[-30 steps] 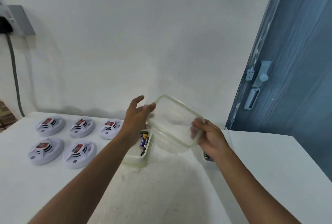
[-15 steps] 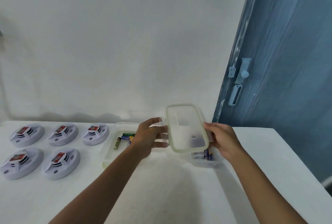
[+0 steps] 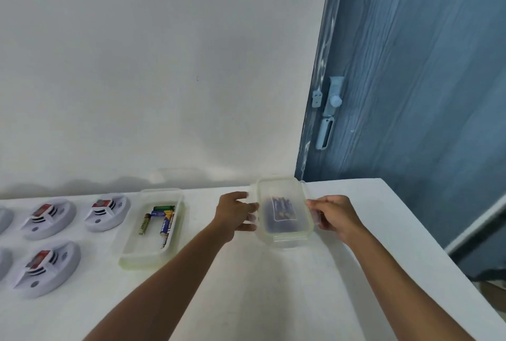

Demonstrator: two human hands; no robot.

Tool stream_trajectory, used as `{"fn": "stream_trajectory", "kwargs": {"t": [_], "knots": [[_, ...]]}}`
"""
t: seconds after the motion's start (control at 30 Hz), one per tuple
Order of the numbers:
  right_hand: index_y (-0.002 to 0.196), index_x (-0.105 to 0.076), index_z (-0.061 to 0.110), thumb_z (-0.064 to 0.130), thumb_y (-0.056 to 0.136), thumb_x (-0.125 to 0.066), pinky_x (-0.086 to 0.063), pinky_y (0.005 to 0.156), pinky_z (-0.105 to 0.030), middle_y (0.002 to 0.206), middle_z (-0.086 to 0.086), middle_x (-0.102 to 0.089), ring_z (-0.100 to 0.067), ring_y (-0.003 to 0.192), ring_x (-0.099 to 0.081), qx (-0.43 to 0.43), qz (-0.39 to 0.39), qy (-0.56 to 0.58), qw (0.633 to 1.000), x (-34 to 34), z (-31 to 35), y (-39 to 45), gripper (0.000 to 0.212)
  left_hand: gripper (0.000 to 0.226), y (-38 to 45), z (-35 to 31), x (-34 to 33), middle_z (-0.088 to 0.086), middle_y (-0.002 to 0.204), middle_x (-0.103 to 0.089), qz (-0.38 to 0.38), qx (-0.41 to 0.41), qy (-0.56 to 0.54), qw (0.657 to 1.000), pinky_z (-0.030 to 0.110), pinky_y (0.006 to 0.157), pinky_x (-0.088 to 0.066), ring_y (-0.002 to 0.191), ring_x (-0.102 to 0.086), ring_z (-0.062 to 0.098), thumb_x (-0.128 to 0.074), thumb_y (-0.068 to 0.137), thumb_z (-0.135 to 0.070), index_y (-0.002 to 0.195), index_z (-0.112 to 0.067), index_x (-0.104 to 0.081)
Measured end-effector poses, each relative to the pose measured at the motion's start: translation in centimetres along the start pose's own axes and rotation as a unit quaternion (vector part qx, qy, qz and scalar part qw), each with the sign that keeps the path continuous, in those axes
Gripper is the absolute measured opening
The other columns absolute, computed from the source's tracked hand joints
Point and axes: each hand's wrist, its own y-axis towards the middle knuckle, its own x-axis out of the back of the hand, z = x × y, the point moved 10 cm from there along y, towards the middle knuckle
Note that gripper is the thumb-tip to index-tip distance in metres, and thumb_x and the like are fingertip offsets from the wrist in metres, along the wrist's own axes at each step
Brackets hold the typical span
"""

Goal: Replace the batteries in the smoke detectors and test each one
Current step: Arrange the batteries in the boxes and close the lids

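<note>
Now both hands [image 3: 284, 216] around lidded container [image 3: 283, 208].

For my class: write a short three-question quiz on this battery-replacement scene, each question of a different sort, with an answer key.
1. True or false: the open container beside the smoke detectors holds loose batteries.
2. Multiple choice: where is the lid now? A) leaning on the wall B) on top of the right-hand container C) lying on a detector
3. Fill in: the left hand and the right hand hold the lidded container by its two opposite ____.

Key: 1 true; 2 B; 3 sides
</note>
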Motion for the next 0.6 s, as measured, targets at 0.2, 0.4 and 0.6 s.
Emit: {"fn": "stream_trajectory", "kwargs": {"t": [0.2,0.4,0.6], "knots": [[0.079,-0.064,-0.002,0.014,0.083,-0.073,-0.046,0.053,-0.028,0.069,-0.015,-0.061,-0.023,0.057,-0.051,-0.028,0.007,0.005,1.0,-0.1,-1.3,0.2,0.019,0.046,0.4,0.5,0.3,0.017,0.079,-0.063,-0.005,0.001,0.005,1.0,0.03,0.048,-0.054,0.057,-0.057,0.022,-0.073,0.082,-0.004,0.124,-0.005,-0.054],[0.104,-0.065,0.009,0.018,0.089,-0.067,-0.053,0.056,-0.027,0.098,-0.011,-0.069,-0.024,0.08,-0.066,-0.033,0.032,0.024,0.999,-0.8,-1.3,0.1,0.017,0.028,0.2,1.7,-0.6,0.013,0.086,-0.062,0.029,0.027,-0.025,0.999,0.04,0.058,-0.059,0.069,-0.063,0.027,-0.064,0.09,-0.012,0.114,0.0,-0.059],[0.096,-0.069,0.003,0.016,0.087,-0.068,-0.054,0.063,-0.03,0.102,-0.015,-0.071,-0.026,0.086,-0.067,-0.036,0.037,0.037,0.998,-2.3,-1.2,-0.1,0.016,0.028,-0.3,1.3,-0.7,0.019,0.096,-0.062,0.038,0.026,-0.009,0.999,0.039,0.054,-0.058,0.078,-0.064,0.031,-0.068,0.087,-0.009,0.108,0.007,-0.06]]}}
